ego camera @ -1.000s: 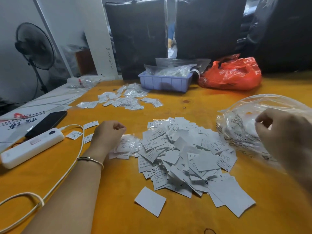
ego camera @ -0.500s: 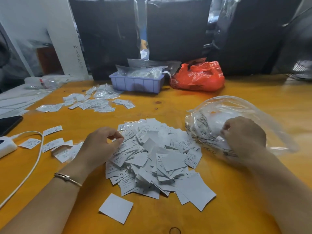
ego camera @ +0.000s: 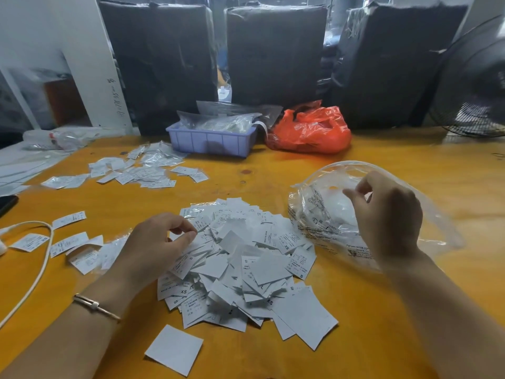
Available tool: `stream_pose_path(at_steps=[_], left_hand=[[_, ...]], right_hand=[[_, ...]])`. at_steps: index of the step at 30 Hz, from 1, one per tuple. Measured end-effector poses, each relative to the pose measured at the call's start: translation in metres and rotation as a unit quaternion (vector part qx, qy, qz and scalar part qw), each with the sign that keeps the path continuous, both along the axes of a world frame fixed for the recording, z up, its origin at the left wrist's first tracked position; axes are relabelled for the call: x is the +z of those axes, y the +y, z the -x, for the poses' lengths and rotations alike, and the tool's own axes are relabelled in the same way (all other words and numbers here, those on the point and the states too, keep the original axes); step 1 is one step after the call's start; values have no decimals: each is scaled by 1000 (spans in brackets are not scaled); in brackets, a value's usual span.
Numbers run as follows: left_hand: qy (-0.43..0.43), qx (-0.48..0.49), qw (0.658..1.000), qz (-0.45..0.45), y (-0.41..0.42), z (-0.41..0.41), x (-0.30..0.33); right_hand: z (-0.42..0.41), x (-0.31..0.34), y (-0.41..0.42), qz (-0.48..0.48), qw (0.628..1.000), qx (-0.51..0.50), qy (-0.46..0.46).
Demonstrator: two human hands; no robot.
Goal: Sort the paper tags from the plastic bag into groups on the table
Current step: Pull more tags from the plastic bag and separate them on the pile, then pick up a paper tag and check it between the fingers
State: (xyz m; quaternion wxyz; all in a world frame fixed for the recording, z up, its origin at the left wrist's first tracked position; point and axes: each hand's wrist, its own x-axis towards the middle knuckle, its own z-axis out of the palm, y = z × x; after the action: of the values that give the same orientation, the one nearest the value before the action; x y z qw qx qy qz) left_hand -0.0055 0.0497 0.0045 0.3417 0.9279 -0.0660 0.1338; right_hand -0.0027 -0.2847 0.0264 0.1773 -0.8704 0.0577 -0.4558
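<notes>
A heap of white paper tags [ego camera: 246, 255] lies mid-table on the orange table [ego camera: 396, 346]. My left hand [ego camera: 153, 247] rests on the heap's left edge with loosely curled fingers, thumb and forefinger close together; no tag shows between them. A clear plastic bag [ego camera: 319, 212] with a few tags inside lies right of the heap. My right hand [ego camera: 388, 214] is raised over the bag and pinches its film. Sorted tags lie in a small group at the left [ego camera: 73, 242] and a larger group farther back [ego camera: 136, 170]. One blank tag [ego camera: 175, 348] lies alone in front.
A purple tray [ego camera: 210, 140] of packets and a red plastic bag [ego camera: 308, 129] stand at the back. A white cable [ego camera: 41, 258] loops at the left, beside a phone's corner [ego camera: 6, 203]. A fan [ego camera: 475, 86] stands back right, with black wrapped bundles [ego camera: 276, 50] behind.
My left hand moved from the small left group to the heap's edge. My right hand lifted off the bag, and the film rose with it. The camera turned right.
</notes>
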Motion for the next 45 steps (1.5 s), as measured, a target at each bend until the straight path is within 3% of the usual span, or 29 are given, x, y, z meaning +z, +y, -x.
stream_pose_path(at_steps=[3,5,9,11,14,16,22,24,27,28,30,33,41,45], left_hand=[[-11,-9,1000,13,-6,4,2],[-26,-21,999,20,-11,7,4],[-30,-74,993,88,-25,14,9],[-1,-120,986,117,-31,18,12],[80,-187,965,164,-41,24,14],[116,-221,952,179,-45,26,14],[95,-216,941,241,-46,26,13],[90,-204,942,250,-43,25,14],[75,-163,947,266,-36,22,14],[69,-146,948,274,-34,21,14],[59,-122,949,286,-31,20,14],[62,-114,949,289,-30,20,13],[86,-129,953,260,-33,21,14],[90,-123,956,250,-32,20,13]], right_hand=[[7,5,12,-72,993,70,-61],[12,5,26,-179,964,191,-54],[25,-3,61,-380,819,413,118],[32,-12,77,-374,776,459,219],[39,-18,92,-333,751,499,275],[41,-18,96,-312,750,508,288],[42,-16,94,-334,744,497,295],[39,-16,91,-336,765,472,282],[34,-19,82,-153,876,371,269],[33,-19,80,-72,895,343,274],[30,-20,78,30,893,331,304],[27,-26,82,105,876,325,340],[27,-29,84,32,889,336,308],[28,-25,87,-79,880,371,288]])
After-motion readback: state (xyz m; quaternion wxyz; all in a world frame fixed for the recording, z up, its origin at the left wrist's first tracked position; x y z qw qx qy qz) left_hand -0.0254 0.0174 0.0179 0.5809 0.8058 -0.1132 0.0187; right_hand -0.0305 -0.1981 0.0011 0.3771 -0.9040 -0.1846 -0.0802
